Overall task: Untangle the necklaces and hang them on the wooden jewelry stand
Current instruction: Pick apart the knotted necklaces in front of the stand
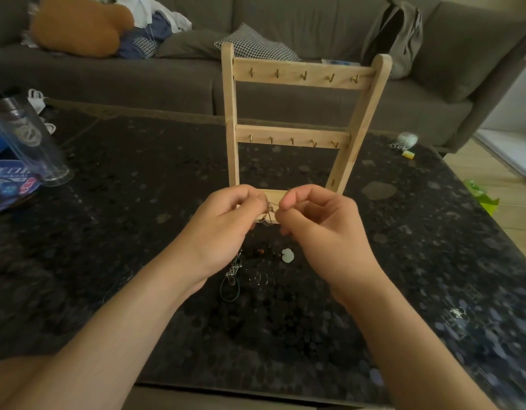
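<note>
Metal, fine gauge. The necklaces (246, 269) not yet picked up lie in a loose heap on the dark speckled bench (108, 232), in front of the wooden jewelry stand (230, 113). A white pendant (287, 255) and a dark cord loop (230, 289) are mixed in.

Closer to the stand, over its base, my left hand (226, 216) and right hand (318, 221) are raised side by side. The fingers (287, 201) of each are curled and pinch one thin gold-toned chain (269, 209), which spans the small gap between them.

Judgement: the chain is very light, limp and slippery, and likely to kink or snap under a hard pull. Best held by the fingertips on either side of the knot and teased apart, not tugged.

Both rows of hooks (304, 75) on the stand are bare.

Containers:
- Left of the stand, a clear plastic cylinder (28, 140) stands on the bench. I cannot tell what is in it.
- Behind the stand, on the grey sofa (108, 78), a grey backpack (397, 34) gapes open. Its inside is dark, so the contents are not visible.
</note>
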{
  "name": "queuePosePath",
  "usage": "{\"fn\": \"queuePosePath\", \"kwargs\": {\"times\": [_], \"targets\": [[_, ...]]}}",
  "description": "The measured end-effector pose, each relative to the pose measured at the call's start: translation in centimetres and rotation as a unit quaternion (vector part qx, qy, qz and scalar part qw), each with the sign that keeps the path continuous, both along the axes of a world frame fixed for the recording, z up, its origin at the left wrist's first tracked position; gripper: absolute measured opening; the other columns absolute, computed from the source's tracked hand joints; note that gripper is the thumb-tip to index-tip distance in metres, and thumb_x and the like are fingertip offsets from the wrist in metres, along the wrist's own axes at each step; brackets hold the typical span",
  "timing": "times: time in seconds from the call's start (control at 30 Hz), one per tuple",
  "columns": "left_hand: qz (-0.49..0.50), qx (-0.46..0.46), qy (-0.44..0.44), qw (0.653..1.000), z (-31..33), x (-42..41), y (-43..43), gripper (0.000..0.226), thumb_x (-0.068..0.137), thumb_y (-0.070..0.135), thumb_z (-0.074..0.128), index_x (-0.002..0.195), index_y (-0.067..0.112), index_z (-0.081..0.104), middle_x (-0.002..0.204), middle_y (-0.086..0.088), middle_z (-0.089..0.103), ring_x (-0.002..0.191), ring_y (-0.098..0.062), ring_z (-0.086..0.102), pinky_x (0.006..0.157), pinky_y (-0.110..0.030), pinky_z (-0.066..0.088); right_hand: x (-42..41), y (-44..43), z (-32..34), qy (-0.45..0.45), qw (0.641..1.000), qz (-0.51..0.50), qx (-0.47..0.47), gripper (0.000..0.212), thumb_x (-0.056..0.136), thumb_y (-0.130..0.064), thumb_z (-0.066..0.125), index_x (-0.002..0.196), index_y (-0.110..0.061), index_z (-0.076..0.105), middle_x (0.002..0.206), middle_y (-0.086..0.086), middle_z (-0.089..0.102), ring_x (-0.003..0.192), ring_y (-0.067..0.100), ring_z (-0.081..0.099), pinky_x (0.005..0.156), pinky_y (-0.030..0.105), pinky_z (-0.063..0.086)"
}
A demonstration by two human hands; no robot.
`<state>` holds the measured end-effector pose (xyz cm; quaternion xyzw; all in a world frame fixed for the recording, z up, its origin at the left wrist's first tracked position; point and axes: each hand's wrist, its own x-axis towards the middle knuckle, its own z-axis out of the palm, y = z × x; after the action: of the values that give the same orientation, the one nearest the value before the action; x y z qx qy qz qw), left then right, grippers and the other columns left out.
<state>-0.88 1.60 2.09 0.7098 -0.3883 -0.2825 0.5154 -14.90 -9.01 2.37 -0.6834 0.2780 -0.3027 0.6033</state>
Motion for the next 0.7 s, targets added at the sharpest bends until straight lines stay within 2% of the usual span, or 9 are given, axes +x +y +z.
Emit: {"fn": "queuePosePath", "kwargs": {"times": [0.07,0.17,0.27,0.47,0.6,0.7], "targets": [[0.002,-0.007,-0.012,1.000,0.13,-0.05,0.12,0.028,0.110,0.033,0.056,0.094,0.025,0.078,0.101,-0.011,0.069,0.090,-0.010,0.062,0.096,-0.051,0.052,-0.13,0.10,0.06,0.001,0.998,-0.027,-0.052,0.016,0.092,0.000,0.074,0.086,-0.015,0.078,0.074,0.006,0.075,0.066,0.016,0.065,0.062,0.024,0.055],[-0.007,-0.016,-0.013,1.000,0.31,-0.04,0.18,0.027,0.109,0.032,0.057,0.095,0.026,0.079,0.086,0.011,0.072,0.084,0.006,0.062,0.087,-0.034,0.048,-0.24,0.09,-0.02,0.021,0.993,-0.058,-0.098,0.017,0.087,-0.003,0.077,0.084,-0.019,0.083,0.074,0.003,0.078,0.065,0.021,0.072,0.061,0.025,0.057],[-0.016,-0.018,-0.029,0.999,0.18,0.15,0.17,0.024,0.109,0.030,0.058,0.094,0.028,0.077,0.077,0.026,0.067,0.080,0.008,0.060,0.082,-0.028,0.043,-0.27,0.02,-0.19,0.044,0.989,-0.069,-0.120,0.015,0.085,-0.007,0.080,0.085,-0.021,0.084,0.071,-0.003,0.078,0.061,0.014,0.072,0.059,0.021,0.054],[-0.031,-0.001,-0.103,0.994,-0.31,0.59,0.08,0.021,0.109,0.031,0.060,0.095,0.033,0.075,0.075,0.022,0.065,0.072,0.000,0.059,0.072,-0.023,0.044,-0.24,0.05,0.00,0.051,0.984,-0.039,-0.167,0.009,0.090,-0.013,0.080,0.089,-0.019,0.086,0.077,-0.010,0.080,0.075,0.008,0.077,0.070,0.024,0.064],[-0.041,0.005,-0.127,0.991,-0.37,0.69,0.23,0.018,0.107,0.033,0.062,0.094,0.033,0.074,0.070,0.017,0.063,0.062,-0.001,0.053,0.061,-0.019,0.043,-0.29,-0.18,-0.15,0.079,0.968,-0.046,-0.235,0.007,0.091,-0.018,0.082,0.090,-0.023,0.086,0.078,-0.016,0.078,0.079,0.004,0.074,0.075,0.028,0.063],[-0.037,0.020,-0.150,0.988,-0.31,0.63,0.20,0.013,0.103,0.034,0.065,0.093,0.032,0.074,0.081,0.004,0.069,0.069,-0.007,0.058,0.066,-0.023,0.047,-0.25,-0.10,-0.31,0.096,0.950,-0.059,-0.291,0.010,0.090,-0.020,0.081,0.083,-0.028,0.083,0.077,-0.020,0.074,0.080,0.002,0.071,0.081,0.036,0.061]]}}
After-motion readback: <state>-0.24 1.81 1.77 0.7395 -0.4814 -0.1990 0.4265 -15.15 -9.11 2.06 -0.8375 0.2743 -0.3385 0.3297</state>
